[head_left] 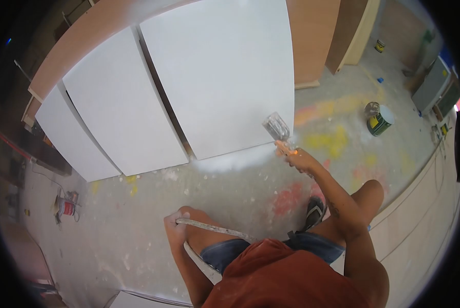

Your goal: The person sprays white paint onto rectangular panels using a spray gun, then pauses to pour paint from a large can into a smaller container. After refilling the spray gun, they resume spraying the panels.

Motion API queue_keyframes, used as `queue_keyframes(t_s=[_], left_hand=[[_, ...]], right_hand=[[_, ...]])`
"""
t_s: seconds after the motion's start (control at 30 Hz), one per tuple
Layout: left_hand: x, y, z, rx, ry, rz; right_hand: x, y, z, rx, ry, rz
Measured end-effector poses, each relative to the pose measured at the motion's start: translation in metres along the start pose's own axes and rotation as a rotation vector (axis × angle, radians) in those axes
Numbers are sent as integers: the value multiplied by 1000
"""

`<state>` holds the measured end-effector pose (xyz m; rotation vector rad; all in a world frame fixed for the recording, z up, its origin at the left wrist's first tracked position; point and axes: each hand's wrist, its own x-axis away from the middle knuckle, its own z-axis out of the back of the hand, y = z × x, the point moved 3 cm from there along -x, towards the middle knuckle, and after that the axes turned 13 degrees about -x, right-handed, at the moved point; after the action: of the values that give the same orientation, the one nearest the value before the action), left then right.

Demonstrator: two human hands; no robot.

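My right hand [301,160] is closed round the handle of a paint spray gun [277,127], held out by the lower right corner of a large white panel [219,77]. The gun's cup is cloudy and paint-smeared. Down by my left knee, my left hand [174,229] is wrapped round a pale, speckled air hose [214,227], which runs across my lap. Two narrower white panels, a middle one [122,102] and a left one [76,136], lean beside the large one with dark gaps between them. White overspray [237,160] coats the floor along the large panel's bottom edge.
Brown boards [312,41] stand behind and right of the panels. An open paint can [381,121] sits on the stained concrete floor [230,195] at right, a smaller can [379,45] farther back. At left is a red-and-white container [66,207]. Pale boards [420,220] lie along my right side.
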<state>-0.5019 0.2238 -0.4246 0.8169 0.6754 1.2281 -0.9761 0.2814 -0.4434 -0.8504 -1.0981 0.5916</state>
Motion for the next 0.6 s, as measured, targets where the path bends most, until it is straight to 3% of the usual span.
queue_keyframes(t_s=[0.17,0.3,0.43,0.57,0.6], left_hand=[[1,8,0,12,-5,-18],[4,17,4,-8,12,-9],[8,17,4,-8,36,-4],[10,10,2,-1,42,13],[9,8,1,14,28,17]], right_hand=[[-38,-72,19,-83,295,394],[-24,-182,36,-207,458,840],[-9,-212,44,-418,394,877],[-13,-152,37,-450,313,784],[-13,-127,35,-320,317,715]])
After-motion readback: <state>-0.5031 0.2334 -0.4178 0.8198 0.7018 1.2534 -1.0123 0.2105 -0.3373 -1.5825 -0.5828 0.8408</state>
